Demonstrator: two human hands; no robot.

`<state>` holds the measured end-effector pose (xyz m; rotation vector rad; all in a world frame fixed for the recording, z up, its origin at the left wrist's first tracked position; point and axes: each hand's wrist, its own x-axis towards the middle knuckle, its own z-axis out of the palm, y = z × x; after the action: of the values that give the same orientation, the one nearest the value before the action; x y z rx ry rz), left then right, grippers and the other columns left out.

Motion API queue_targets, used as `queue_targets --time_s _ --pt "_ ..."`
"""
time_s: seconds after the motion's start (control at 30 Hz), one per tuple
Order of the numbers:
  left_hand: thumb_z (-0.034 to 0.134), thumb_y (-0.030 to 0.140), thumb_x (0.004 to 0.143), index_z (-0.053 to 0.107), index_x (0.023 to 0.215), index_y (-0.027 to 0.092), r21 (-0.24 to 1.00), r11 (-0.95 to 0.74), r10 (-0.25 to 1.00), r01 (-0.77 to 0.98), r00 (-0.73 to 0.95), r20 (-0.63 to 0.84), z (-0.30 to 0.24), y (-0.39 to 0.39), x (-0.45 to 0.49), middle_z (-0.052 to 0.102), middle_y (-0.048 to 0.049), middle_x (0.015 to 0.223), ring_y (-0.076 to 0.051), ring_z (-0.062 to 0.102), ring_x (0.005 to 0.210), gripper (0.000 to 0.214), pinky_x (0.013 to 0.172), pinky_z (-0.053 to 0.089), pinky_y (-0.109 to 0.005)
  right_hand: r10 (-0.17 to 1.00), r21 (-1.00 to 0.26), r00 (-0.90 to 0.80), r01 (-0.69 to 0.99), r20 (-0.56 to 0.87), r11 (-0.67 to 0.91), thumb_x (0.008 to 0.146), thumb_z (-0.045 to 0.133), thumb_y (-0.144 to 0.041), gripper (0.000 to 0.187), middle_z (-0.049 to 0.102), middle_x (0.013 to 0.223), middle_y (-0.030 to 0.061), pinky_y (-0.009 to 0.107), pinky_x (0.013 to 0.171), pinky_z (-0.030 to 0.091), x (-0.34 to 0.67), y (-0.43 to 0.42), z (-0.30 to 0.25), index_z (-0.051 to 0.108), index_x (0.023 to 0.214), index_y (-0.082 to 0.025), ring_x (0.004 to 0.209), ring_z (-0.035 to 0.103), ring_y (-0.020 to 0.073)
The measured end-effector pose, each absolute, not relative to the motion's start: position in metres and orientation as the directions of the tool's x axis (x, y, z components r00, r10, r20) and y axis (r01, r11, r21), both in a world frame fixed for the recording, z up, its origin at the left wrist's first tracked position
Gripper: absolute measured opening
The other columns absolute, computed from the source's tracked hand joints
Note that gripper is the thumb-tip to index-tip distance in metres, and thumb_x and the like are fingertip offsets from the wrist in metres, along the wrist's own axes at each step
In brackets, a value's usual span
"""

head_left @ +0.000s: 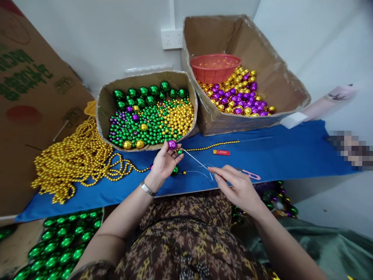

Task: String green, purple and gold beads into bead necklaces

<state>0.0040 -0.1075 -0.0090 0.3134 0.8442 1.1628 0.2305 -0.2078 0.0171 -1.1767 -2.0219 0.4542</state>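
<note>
My left hand (164, 161) is raised over the blue table top (291, 155), fingers pinched on a shiny purple bead (172, 145); small green beads (175, 170) sit by its palm. A thin needle (194, 158) with pale thread runs from that hand toward my right hand (236, 184). The right hand's fingers are pressed together on the thread end near a pink-handled tool (253, 174). A strand of small gold beads (212, 146) lies along the table behind the hands.
A cardboard box (100, 105) holds green, gold and purple beads. A larger box (288, 93) has purple and gold beads and a red basket (215, 67). A heap of gold strands (78, 157) lies left. Green beads (58, 241) fill a container below. A red lighter (221, 152) lies nearby.
</note>
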Motion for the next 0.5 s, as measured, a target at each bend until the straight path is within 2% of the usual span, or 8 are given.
queue_targets --time_s 0.33,0.5 --pt "0.064 0.045 0.085 0.064 0.095 0.017 0.634 0.406 0.907 -0.659 0.205 -0.369 -0.014 -0.115 0.009 0.069 -0.0073 0.095 -0.016 0.064 0.084 0.03 0.074 0.054 -0.029 0.84 -0.599 -0.333 0.591 0.428 0.539 0.097 0.045 -0.017 0.028 0.066 0.086 0.0044 0.027 0.069 0.052 0.223 -0.2 0.008 0.063 0.118 -0.018 0.074 0.063 0.0137" --pt "0.073 0.04 0.078 0.064 0.102 0.02 0.736 0.33 0.944 -0.591 0.207 -0.257 -0.013 -0.123 0.013 0.067 -0.0067 0.103 -0.017 0.063 0.09 0.033 0.075 0.054 -0.029 0.852 -0.524 -0.332 0.679 0.405 0.514 0.098 0.042 -0.022 0.03 0.066 0.088 0.006 0.027 0.07 0.053 0.215 -0.198 -0.001 0.062 0.12 -0.019 0.076 0.064 0.0151"
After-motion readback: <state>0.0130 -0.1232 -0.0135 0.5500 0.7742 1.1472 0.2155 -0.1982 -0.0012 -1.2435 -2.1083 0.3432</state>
